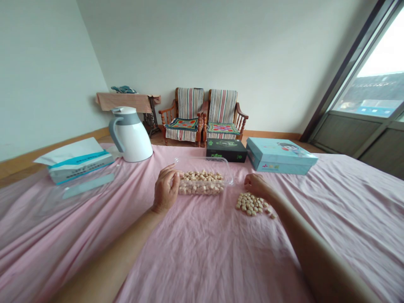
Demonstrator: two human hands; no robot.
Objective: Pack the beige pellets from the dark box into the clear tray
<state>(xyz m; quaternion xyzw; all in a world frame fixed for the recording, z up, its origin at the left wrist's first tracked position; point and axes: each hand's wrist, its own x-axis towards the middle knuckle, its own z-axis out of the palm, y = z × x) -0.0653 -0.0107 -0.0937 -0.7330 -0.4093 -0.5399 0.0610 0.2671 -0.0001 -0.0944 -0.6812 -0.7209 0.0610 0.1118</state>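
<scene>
A clear plastic container (pixel 227 173) stands on the pink cloth, partly filled with small pale tan, nut-like pieces (pixel 202 181). My left hand (pixel 166 188) grips its left end, thumb on the near side and fingers over the rim. To the right of the container, a loose heap of the same pieces (pixel 251 204) lies on the cloth. My right hand (pixel 256 185) is just behind this heap, its fingers curled together. Whatever may be between those fingertips is hidden.
A black box (pixel 226 150) and a light blue box (pixel 280 155) stand behind the container. At left are a white and grey jug (pixel 134 136), a tissue pack (pixel 80 160) and a clear plastic lid (pixel 88 187). Two wooden chairs (pixel 189 113) stand beyond.
</scene>
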